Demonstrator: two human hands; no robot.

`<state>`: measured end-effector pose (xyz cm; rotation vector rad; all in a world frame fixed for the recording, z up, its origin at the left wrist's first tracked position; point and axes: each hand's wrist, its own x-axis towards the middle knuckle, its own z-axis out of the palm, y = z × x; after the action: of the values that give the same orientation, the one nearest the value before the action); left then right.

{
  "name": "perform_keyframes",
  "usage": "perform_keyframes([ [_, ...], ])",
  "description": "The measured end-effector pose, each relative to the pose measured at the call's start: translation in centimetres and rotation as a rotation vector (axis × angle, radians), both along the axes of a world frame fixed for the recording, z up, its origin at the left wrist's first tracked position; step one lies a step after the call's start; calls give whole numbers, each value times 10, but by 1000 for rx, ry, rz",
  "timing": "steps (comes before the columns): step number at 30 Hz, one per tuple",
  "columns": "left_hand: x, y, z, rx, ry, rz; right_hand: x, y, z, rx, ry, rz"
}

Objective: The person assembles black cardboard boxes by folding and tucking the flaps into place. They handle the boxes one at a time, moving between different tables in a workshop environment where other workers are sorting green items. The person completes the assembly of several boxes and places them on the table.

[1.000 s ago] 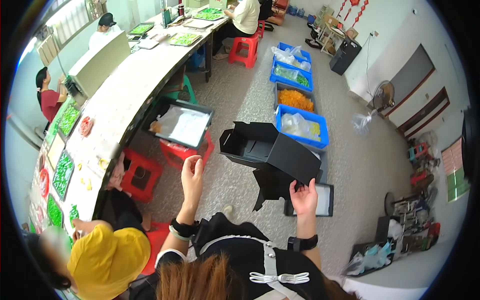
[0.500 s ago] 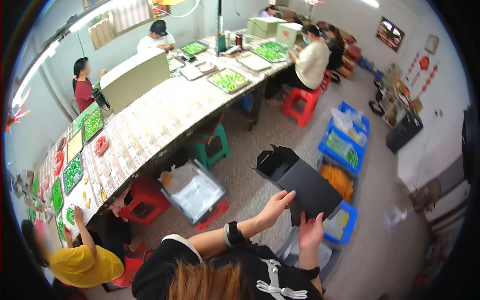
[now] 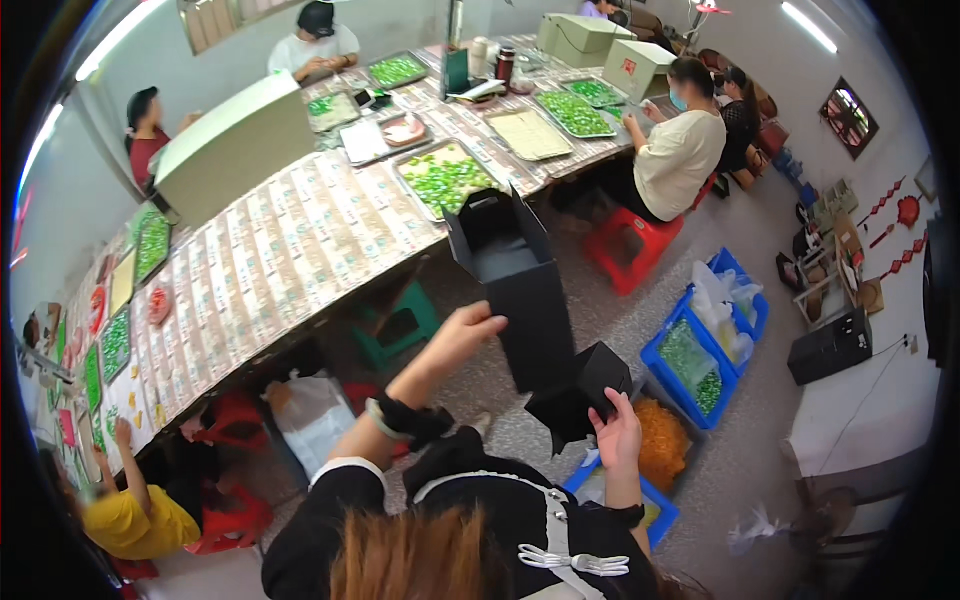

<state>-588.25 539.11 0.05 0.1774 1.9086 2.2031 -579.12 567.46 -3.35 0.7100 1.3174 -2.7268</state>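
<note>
My left hand (image 3: 468,338) grips the left side of a long black cardboard box (image 3: 530,320), thumb and fingers closed on its edge. The box is tilted, its far end open with flaps standing up. At its near end is a smaller black folded cardboard piece (image 3: 585,392); I cannot tell whether the two are joined. My right hand (image 3: 618,432) holds this smaller piece at its right side, fingers bent against it. Both pieces are held in the air over the floor, beside the long table (image 3: 300,240).
Trays of green pieces (image 3: 450,178) stand on the table, with people seated around it. Blue crates (image 3: 690,355) and an orange heap (image 3: 660,445) are on the floor to the right. Red stools (image 3: 630,245) and a green stool (image 3: 400,325) stand by the table.
The black box has swung more upright and moved left. The smaller black piece now shows at its near end, in my right hand. My hands are farther apart, and the view has shifted.
</note>
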Motion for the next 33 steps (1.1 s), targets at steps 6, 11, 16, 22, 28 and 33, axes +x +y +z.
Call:
perform_keyframes([
  [6,-144,3,10,-175,40,-72,-152,54,-2,155,-5,-15],
  [11,-223,17,32,-293,64,3,-281,82,-8,343,40,137],
  [16,-250,-1,38,-172,21,277,-413,80,33,560,223,568],
  [22,-206,-21,56,31,-93,971,-521,8,72,699,571,1275],
  [28,-184,-22,87,146,63,1299,-563,-114,52,779,1283,1550],
  [33,-155,-18,97,219,145,1446,-541,-253,-18,668,1770,1497],
])
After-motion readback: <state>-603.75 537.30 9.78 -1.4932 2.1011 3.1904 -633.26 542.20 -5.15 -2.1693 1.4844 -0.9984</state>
